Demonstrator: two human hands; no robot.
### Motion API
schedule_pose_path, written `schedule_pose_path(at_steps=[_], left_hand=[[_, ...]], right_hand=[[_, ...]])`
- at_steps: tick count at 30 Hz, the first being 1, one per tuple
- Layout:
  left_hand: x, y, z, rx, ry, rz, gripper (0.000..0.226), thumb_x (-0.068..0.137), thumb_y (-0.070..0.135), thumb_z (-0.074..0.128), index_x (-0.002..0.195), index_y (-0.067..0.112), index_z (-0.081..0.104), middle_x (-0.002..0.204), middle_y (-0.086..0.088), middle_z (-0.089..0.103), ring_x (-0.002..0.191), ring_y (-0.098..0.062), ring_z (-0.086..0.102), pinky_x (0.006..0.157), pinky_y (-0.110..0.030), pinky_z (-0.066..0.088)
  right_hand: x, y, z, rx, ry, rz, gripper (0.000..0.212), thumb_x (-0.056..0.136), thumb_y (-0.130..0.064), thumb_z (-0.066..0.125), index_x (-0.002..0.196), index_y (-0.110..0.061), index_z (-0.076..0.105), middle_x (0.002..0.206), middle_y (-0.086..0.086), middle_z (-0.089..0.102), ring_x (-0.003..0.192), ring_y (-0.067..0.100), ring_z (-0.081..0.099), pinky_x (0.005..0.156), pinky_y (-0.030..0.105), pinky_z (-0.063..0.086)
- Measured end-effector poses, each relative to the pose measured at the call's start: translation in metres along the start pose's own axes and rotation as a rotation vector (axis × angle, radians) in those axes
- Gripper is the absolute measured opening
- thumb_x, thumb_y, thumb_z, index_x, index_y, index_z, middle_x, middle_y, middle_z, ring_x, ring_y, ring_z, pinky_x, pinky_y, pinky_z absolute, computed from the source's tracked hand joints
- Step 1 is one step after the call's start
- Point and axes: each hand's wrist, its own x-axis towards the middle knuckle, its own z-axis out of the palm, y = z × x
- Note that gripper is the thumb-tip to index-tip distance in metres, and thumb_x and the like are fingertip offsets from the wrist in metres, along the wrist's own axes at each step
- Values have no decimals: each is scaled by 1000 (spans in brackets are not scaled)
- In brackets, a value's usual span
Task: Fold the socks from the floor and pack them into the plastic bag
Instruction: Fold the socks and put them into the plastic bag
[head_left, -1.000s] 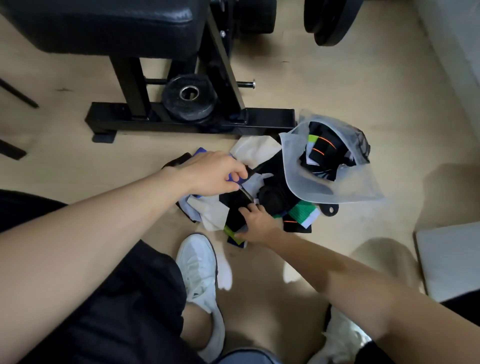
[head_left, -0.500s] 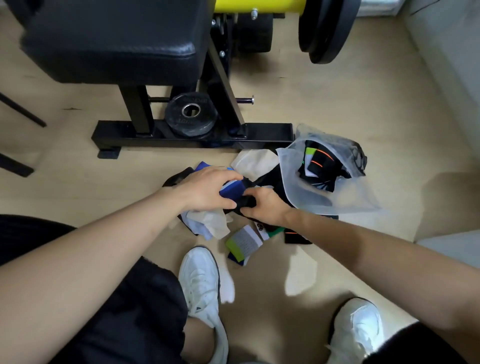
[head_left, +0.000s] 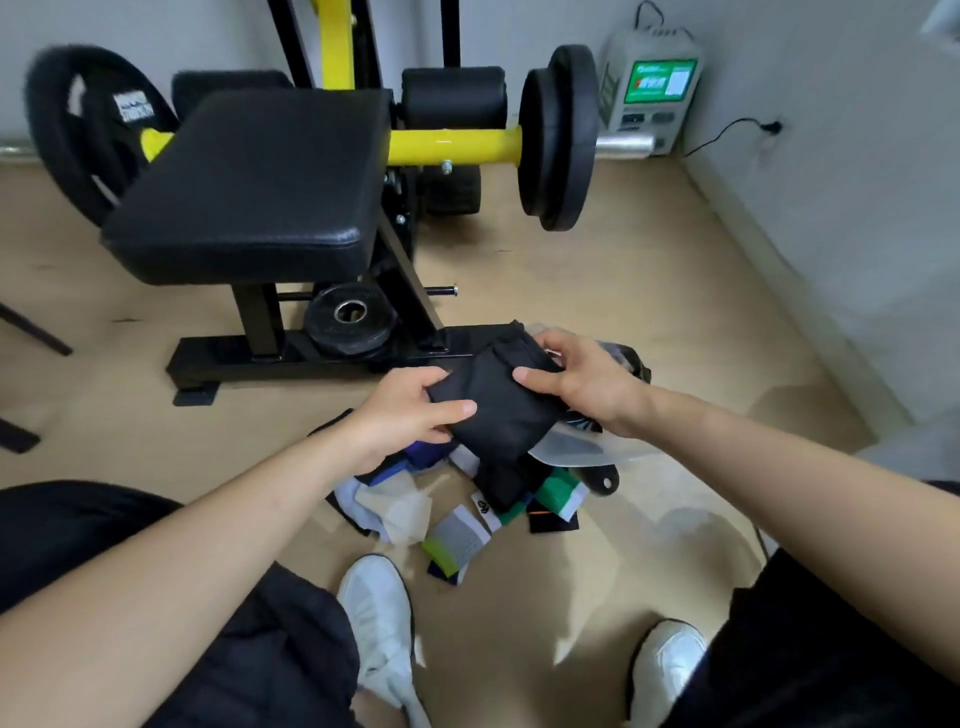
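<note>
black fabric, a sock (head_left: 498, 410) or a pair bunched together (i cannot tell which), is held above the floor in the middle of the frame, between both hands. the left hand (head_left: 410, 410) grips its lower left edge, thumb on top and fingers curled beneath. the right hand (head_left: 576, 384) pinches the upper right edge the same way. just below and to the right lies the plastic bag (head_left: 571, 449), its mouth half hidden under the black cloth. the loose pile of socks (head_left: 457, 525) sits on the floor below centre, near a white shoe (head_left: 379, 618). risks, as i judge them: the soft cloth could slump open if either grip slackens mid-fold, the limp bag mouth could collapse as the bundle goes in, and a dropped sock could slide under the weight bench (head_left: 260, 182) behind.
</note>
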Motion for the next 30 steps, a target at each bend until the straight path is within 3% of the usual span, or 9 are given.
schedule_pose_path(at_steps=[4, 7, 10, 17, 21, 23, 26, 28, 30], left_hand=[[-17, 28, 8, -265, 194, 8, 19, 95, 18, 69, 112, 9, 71, 102, -3, 79, 98, -19, 74, 82, -33, 62], [-24, 46, 16, -346, 178, 20, 24, 99, 23, 63, 121, 13, 67, 114, -3, 76, 108, -21, 72, 93, -44, 59], [-30, 56, 26, -337, 107, 81, 31, 98, 9, 64, 128, 16, 62, 117, 0, 75, 107, -16, 72, 84, -35, 62], [-32, 77, 35, -274, 197, 180, 30, 96, 4, 65, 124, 14, 66, 108, 2, 78, 98, -12, 74, 74, -23, 59], [-33, 77, 33, -240, 182, 181, 28, 96, 6, 65, 123, 13, 66, 110, 0, 77, 103, -16, 73, 84, -32, 62], [-31, 77, 34, -173, 268, 202, 26, 94, 8, 68, 119, 15, 66, 106, -1, 76, 99, -17, 73, 81, -25, 61], [-29, 68, 38, 28, 519, 265, 32, 85, 17, 80, 112, 22, 63, 103, 4, 68, 87, -7, 68, 72, -15, 55], [-29, 60, 44, -7, 460, 280, 31, 82, 28, 81, 109, 24, 65, 101, 3, 71, 90, -10, 68, 79, -25, 57], [-31, 60, 56, -144, 203, 231, 38, 82, 37, 76, 116, 22, 67, 107, 0, 75, 103, -16, 70, 84, -33, 58]], right_hand=[[-25, -19, 1, 96, 77, 9, 24, 95, -8, 64, 116, 4, 63, 101, 14, 72, 80, 16, 71, 66, 21, 56], [-38, -26, 3, 187, 150, 15, 23, 95, -8, 64, 116, 0, 66, 97, 11, 73, 74, 11, 72, 61, 20, 55], [-45, -35, 2, 274, 204, 5, 21, 94, -10, 65, 113, 0, 65, 95, 12, 74, 75, 17, 73, 59, 24, 56], [-59, -35, -19, 355, 185, -59, 29, 89, -7, 70, 117, -6, 62, 100, 13, 73, 84, 25, 70, 77, 38, 54], [-67, -32, -27, 377, 248, -131, 24, 89, -1, 68, 112, 0, 62, 75, 5, 70, 59, 14, 64, 57, 25, 48], [-69, -33, -30, 414, 285, -146, 15, 92, -1, 64, 107, 1, 62, 67, 1, 70, 52, 9, 61, 49, 18, 44], [-72, -31, -30, 401, 284, -143, 3, 92, -4, 65, 95, -4, 65, 72, 6, 71, 57, 12, 62, 54, 21, 47], [-72, -29, -26, 377, 289, -137, 4, 91, -7, 67, 94, -4, 67, 80, 14, 70, 63, 20, 62, 61, 29, 47], [-71, -27, -20, 354, 280, -133, 4, 91, -9, 68, 93, -6, 68, 83, 17, 69, 67, 23, 62, 63, 31, 47]])
